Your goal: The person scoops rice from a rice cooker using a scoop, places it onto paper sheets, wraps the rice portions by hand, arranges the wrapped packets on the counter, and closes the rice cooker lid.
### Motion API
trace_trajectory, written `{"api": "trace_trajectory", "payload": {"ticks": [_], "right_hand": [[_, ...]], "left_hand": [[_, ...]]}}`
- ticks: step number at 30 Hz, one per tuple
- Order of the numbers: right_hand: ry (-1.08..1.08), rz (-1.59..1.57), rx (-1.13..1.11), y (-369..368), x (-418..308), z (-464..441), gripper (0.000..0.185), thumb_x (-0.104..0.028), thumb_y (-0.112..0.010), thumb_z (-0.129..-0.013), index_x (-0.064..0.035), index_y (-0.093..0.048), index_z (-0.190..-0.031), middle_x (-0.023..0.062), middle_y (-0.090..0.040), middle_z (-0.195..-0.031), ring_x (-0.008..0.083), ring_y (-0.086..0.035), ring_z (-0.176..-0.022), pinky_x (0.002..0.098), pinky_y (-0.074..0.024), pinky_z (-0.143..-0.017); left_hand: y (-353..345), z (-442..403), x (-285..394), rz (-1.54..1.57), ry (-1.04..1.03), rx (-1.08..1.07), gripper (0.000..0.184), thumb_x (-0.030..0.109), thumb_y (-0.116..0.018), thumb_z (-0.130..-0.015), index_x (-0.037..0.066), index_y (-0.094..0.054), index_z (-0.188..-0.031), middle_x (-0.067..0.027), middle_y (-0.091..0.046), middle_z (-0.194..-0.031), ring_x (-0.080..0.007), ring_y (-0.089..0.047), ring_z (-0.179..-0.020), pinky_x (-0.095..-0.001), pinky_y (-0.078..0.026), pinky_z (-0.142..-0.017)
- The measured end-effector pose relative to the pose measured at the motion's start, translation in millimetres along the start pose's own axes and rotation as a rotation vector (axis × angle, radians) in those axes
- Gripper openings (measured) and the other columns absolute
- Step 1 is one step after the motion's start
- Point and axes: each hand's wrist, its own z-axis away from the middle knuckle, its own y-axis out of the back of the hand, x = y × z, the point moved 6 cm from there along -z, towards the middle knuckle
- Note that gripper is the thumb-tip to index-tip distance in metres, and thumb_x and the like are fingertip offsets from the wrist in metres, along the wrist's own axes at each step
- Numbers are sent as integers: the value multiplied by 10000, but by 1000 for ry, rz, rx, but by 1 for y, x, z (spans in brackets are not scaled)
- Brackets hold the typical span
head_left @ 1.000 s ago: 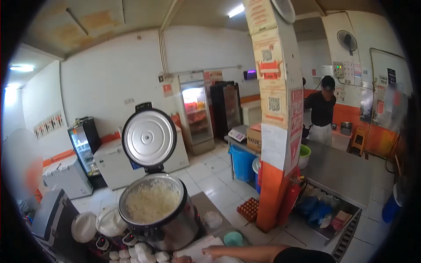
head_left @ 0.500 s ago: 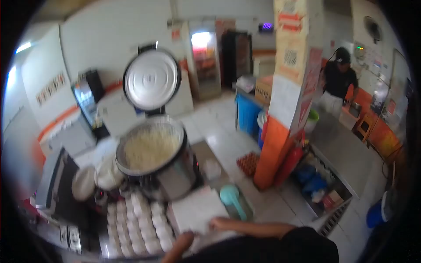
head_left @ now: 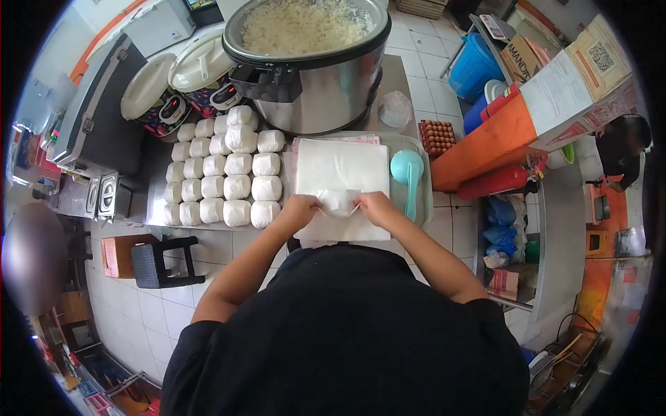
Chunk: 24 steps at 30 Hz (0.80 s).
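My left hand [head_left: 302, 211] pinches one side of a white paper-wrapped bundle [head_left: 338, 203], and my right hand [head_left: 375, 207] pinches its other side. What the paper encloses is hidden. Under the bundle lies a stack of white paper sheets [head_left: 341, 161]. Just right of the stack, a teal scoop [head_left: 407, 170] rests on a tray [head_left: 424, 208]. To the left stand rows of white wrapped packets [head_left: 214, 166], one packet sitting on top of the others. Beyond the stack is a large open cooker [head_left: 312, 90] full of cooked white rice [head_left: 305, 26].
Two lidded patterned cookers [head_left: 207, 66] and a dark cooler box [head_left: 100, 104] occupy the table's left side. A clear plastic container [head_left: 395, 109] sits by the big cooker. To the right are an egg tray [head_left: 437, 137], an orange pillar [head_left: 485, 156] and a fire extinguisher [head_left: 496, 184]. Another person [head_left: 621, 152] stands at far right.
The view has tilted down from the room to the table. My hands, earlier at the stack's near edge and blurred, now grip the paper bundle from both sides.
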Motion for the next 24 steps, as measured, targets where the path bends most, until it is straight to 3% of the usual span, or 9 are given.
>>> {"api": "trace_trajectory", "payload": {"ticks": [3, 6, 8, 10, 11, 14, 16, 20, 24], "right_hand": [[-192, 97, 43, 14, -10, -19, 169, -41, -672, -704, -24, -602, -857, 205, -627, -798, 345, -625, -833, 426, -486, -776], [-52, 438, 259, 21, -15, -39, 243, -76, -740, -637, -17, -589, -817, 212, -621, -785, 345, -629, -787, 419, -495, -732], [18, 514, 184, 15, -6, -50, 294, -114, -779, -589, -24, -611, -814, 208, -631, -753, 356, -630, -718, 420, -506, -680], [-153, 539, -398, -9, 5, -55, 310, -143, -798, -566, -34, -652, -817, 210, -642, -723, 357, -632, -689, 410, -518, -677], [-149, 543, -394, -9, 2, -50, 310, -143, -798, -566, -34, -652, -817, 210, -642, -723, 357, -632, -689, 410, -518, -677], [-195, 274, -98, -2, 9, -19, 236, -176, -757, -655, 4, -697, -796, 150, -675, -718, 234, -675, -702, 359, -533, -702], [-390, -382, -15, -7, 20, -3, 173, -105, -689, -702, 28, -687, -812, 142, -679, -717, 202, -686, -663, 328, -547, -650], [-528, -580, -49, -9, 23, -8, 119, -42, -653, -737, 69, -623, -768, 113, -654, -647, 194, -676, -590, 302, -547, -535], [-418, -104, -99, -4, 16, -21, 119, -57, -633, -770, 45, -630, -833, 172, -660, -719, 210, -671, -611, 322, -533, -562]], "left_hand": [[4, -13, -15, 216, 377, -12, 382, 118, -772, -625, 35, -618, -965, -174, -650, -726, -338, -636, -746, -405, -503, -716], [16, -28, -2, -128, 87, 194, 408, 143, -801, -572, 25, -623, -920, -163, -633, -705, -345, -620, -727, -409, -496, -701], [8, -37, -9, -151, 25, 84, 352, 179, -806, -553, 30, -653, -832, -163, -624, -715, -347, -609, -725, -412, -490, -695], [-2, -40, -21, -80, 155, -130, 258, 202, -790, -566, 31, -666, -715, -164, -630, -713, -340, -614, -719, -406, -491, -685], [-2, -37, -21, -33, 183, -89, 232, 204, -776, -583, 29, -668, -691, -165, -638, -715, -336, -619, -708, -400, -494, -678], [-11, -10, -23, 183, 371, 15, 213, 212, -722, -680, 8, -692, -732, -185, -662, -747, -295, -647, -675, -372, -506, -664], [-17, 0, -25, 420, 423, 23, 212, 218, -728, -691, 15, -700, -744, -186, -664, -746, -287, -649, -673, -363, -506, -662], [-16, -18, -35, 226, 384, -135, 218, 215, -769, -628, 33, -696, -723, -172, -663, -791, -315, -640, -775, -375, -510, -732], [2, -47, -9, -91, 145, -175, 382, 225, -812, -546, 100, -681, -882, -147, -587, -921, -324, -587, -895, -408, -497, -776]]}}
